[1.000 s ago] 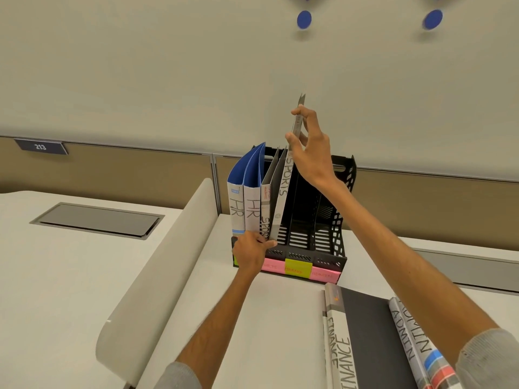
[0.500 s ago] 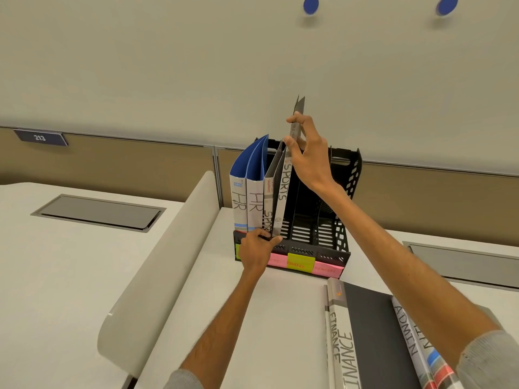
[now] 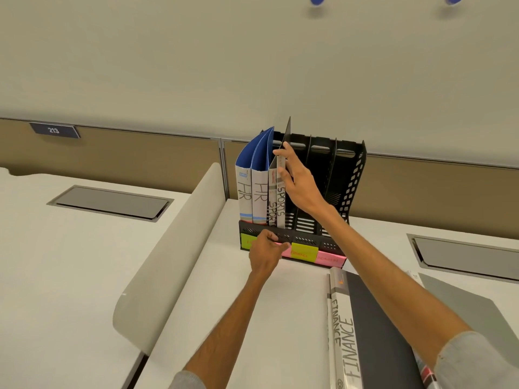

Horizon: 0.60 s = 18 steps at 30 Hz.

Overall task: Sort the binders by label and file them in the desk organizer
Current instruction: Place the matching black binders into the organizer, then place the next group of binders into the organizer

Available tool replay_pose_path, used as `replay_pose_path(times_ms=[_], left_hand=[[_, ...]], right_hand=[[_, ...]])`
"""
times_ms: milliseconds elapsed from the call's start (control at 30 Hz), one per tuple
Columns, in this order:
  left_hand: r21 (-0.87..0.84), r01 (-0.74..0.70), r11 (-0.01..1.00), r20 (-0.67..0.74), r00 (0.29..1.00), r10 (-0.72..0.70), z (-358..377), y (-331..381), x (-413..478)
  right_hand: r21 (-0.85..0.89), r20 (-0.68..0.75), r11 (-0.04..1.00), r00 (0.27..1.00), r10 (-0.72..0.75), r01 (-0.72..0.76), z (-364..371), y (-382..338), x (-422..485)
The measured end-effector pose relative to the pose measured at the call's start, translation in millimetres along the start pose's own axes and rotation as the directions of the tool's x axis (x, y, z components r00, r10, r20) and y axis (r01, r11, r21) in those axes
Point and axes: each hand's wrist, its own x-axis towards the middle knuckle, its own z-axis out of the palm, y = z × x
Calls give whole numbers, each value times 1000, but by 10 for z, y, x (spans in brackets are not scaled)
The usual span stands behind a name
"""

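Grey-white SPORTS binder (image 3: pixel 280 203) upright, pinched by right hand (image 3: pixel 300 181); left hand (image 3: pixel 265 252) grips organizer (image 3: pixel 351 175).

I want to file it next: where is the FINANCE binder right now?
In the head view, the FINANCE binder lies flat on the desk at lower right, in front of the black organizer.

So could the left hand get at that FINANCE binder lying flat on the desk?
Probably yes. The left hand grips the desk organizer at its front edge, and only bare desk lies between it and the FINANCE binder. The right arm crosses over the cover's right side, leaving the spine open.
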Motion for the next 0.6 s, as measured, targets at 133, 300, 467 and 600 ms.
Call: replay_pose_path(times_ms=[133,300,467,600], left_hand=[[45,-4,999,15,1000,3,11,37,-163],[82,-10,997,40,999,7,-33,66,-364],[117,-11,993,82,997,1,-3,49,-658],[159,-17,987,138,990,-5,107,31,-900]], right_hand=[[50,25,996,997,66,-68,-82,-29,-125],[37,48,981,980,191,-193,-198,-50,-462],[32,47,933,933,357,-359,-310,41,-1017],[29,18,856,856,517,-517,-418,196,-1565]])
